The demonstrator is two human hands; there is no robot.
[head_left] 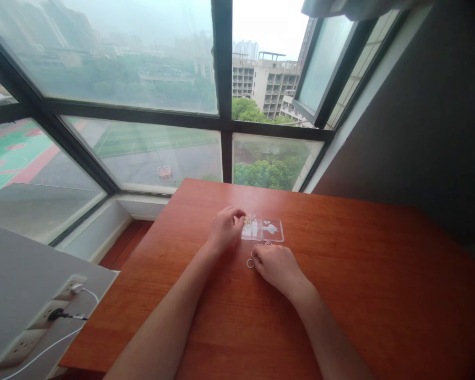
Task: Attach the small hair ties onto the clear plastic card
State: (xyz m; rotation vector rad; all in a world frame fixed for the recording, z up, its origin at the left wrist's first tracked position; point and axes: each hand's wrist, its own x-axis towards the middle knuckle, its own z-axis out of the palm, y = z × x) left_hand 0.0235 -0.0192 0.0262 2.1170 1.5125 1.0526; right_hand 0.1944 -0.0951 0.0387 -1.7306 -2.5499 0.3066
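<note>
A clear plastic box (279, 237) lies on a reddish-brown worktop (380, 264). At the box's left edge is the left hand (225, 229), fingers curled; whether it holds anything cannot be told. On the box's near side, the right hand (279, 265) has bent fingertips among small rings (250, 267), its hold unclear

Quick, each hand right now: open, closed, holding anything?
Left hand: fingers curled at the clear case; whether it holds anything can't be told.
Right hand: fingers bunched beside a ring; any hold can't be told.
</note>
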